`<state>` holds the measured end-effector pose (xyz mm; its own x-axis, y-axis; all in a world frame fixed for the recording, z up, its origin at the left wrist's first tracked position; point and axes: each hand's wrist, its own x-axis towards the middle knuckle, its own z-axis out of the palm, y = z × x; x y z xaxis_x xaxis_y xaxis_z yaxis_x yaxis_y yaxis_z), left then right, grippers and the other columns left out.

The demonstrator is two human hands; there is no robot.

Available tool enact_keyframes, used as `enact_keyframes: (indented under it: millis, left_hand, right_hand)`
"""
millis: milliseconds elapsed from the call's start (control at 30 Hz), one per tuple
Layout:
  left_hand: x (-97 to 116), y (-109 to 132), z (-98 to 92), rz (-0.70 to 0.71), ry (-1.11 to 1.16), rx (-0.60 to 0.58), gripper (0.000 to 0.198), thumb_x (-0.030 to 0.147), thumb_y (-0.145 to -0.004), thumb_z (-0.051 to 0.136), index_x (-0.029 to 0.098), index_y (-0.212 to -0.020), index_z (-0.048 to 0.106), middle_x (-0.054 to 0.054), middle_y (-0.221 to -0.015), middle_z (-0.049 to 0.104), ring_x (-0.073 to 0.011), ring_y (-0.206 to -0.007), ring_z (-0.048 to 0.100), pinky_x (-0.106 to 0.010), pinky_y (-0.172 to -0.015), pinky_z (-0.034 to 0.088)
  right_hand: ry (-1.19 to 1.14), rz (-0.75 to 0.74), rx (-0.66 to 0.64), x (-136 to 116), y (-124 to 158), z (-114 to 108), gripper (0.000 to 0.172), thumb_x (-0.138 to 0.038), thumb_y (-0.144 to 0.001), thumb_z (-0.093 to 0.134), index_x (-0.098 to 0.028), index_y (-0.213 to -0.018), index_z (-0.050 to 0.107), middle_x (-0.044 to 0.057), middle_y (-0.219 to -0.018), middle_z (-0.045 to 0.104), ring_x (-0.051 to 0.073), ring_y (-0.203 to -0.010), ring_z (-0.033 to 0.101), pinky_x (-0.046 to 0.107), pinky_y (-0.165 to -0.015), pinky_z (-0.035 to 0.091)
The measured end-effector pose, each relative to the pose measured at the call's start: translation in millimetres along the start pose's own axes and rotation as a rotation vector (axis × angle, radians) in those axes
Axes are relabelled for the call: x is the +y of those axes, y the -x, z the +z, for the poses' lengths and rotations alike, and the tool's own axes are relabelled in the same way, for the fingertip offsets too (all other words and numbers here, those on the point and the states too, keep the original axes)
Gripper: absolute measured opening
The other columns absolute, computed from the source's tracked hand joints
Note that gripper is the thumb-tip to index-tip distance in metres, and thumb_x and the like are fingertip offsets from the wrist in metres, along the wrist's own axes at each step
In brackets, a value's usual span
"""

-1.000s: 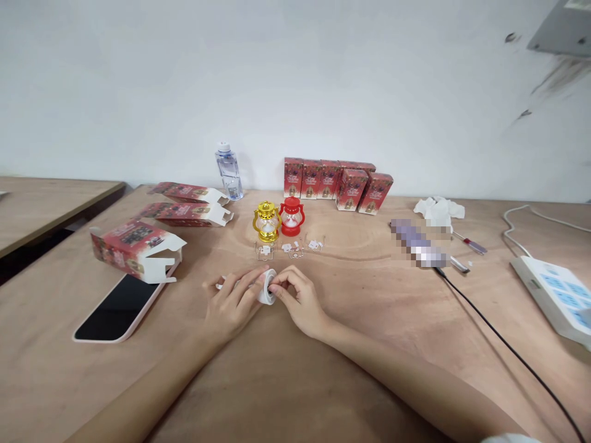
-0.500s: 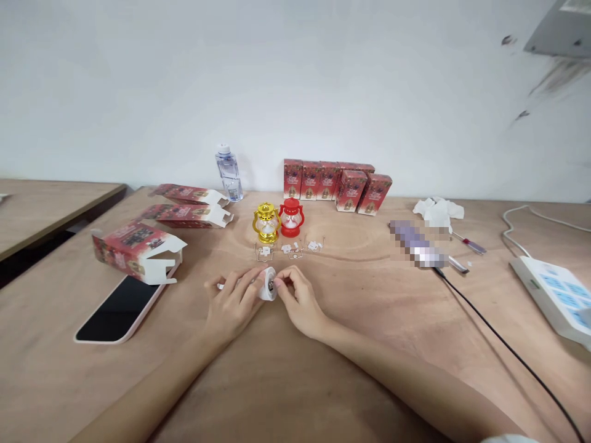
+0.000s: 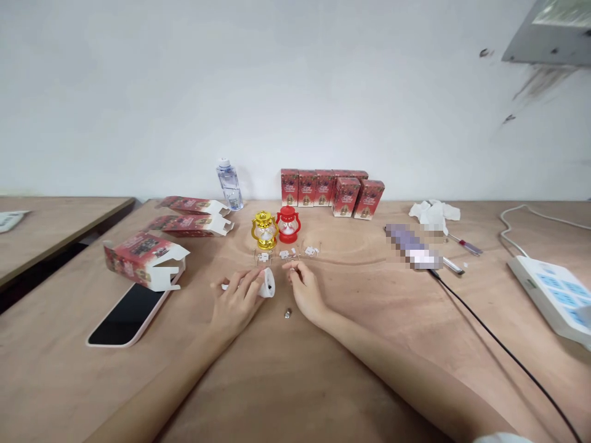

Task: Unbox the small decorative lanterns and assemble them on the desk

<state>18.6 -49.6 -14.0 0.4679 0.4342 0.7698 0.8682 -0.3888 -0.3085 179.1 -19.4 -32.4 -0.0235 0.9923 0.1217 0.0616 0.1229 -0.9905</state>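
My left hand (image 3: 236, 301) is closed around a white cup-shaped plastic part (image 3: 267, 284), held on its side with its round opening facing right. A small dark spot shows inside it. To the right is my right hand (image 3: 305, 292), apart from the part, its fingers loosely bent and spread, with nothing visible in them. Between the hands and nearer to me lies a small shiny silver piece (image 3: 288, 313), perhaps button batteries. A gold lantern (image 3: 265, 231) and a red lantern (image 3: 289, 225) stand beyond the hands. Small white pieces (image 3: 264, 256) and thin wire handles lie before them.
Several red printed boxes (image 3: 307, 187) stand by the wall, near a water bottle (image 3: 229, 184). Opened red boxes (image 3: 145, 258) and a phone (image 3: 132, 315) lie left. Rightward are crumpled tissue (image 3: 434, 213), a screwdriver (image 3: 470, 247), a blurred cabled device (image 3: 410, 246) and a power strip (image 3: 554, 292).
The right hand has drawn away from the white part's opening. The silver piece that sat in the opening now lies on the table. The view has shifted slightly.
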Motion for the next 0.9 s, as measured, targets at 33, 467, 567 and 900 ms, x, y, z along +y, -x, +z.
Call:
enact_keyframes:
  millis: [33, 467, 567, 900]
  left_hand:
    - [-1, 0, 0.4, -0.002, -0.001, 0.002, 0.009, 0.02, -0.09, 0.048, 0.017, -0.097, 0.054, -0.005, -0.091, 0.072, -0.0191, -0.076, 0.062, -0.035, -0.069, 0.026]
    - [-15, -12, 4.9, 0.131, -0.018, -0.005, 0.022, 0.013, -0.087, 0.049, 0.018, -0.108, 0.056, -0.006, -0.102, 0.07, -0.019, -0.084, 0.062, -0.035, -0.077, 0.031]
    - [-10, -50, 8.5, 0.246, -0.038, 0.035, 0.031, 0.007, -0.086, 0.047, 0.021, -0.112, 0.056, -0.005, -0.108, 0.068, -0.0183, -0.093, 0.06, -0.035, -0.082, 0.031]
    - [46, -209, 97.5, 0.687, 0.147, -0.47, 0.027, 0.002, -0.079, 0.046, 0.018, -0.077, 0.067, -0.009, -0.089, 0.066, -0.0209, -0.089, 0.055, -0.041, -0.086, 0.031]
  right_hand:
    - [0.091, -0.038, -0.024, -2, 0, -4, 0.019, -0.016, -0.082, 0.038, -0.02, -0.085, 0.057, 0.0, -0.077, 0.058, 0.014, -0.073, 0.054, 0.028, -0.071, 0.042]
    - [1.173, -0.837, -0.503, -5, 40, -24, 0.018, -0.031, -0.089, 0.052, -0.015, -0.083, 0.055, 0.006, -0.084, 0.06, 0.02, -0.079, 0.057, 0.03, -0.068, 0.047]
    - [1.237, -0.869, -0.495, -2, 40, -21, 0.018, -0.033, -0.091, 0.049, -0.016, -0.086, 0.054, 0.005, -0.085, 0.061, 0.019, -0.076, 0.059, 0.028, -0.058, 0.045]
    - [1.271, -0.809, -0.566, -9, 38, -26, 0.03, -0.041, -0.094, 0.041, -0.016, -0.087, 0.054, 0.006, -0.08, 0.064, 0.017, -0.072, 0.062, 0.024, -0.048, 0.038]
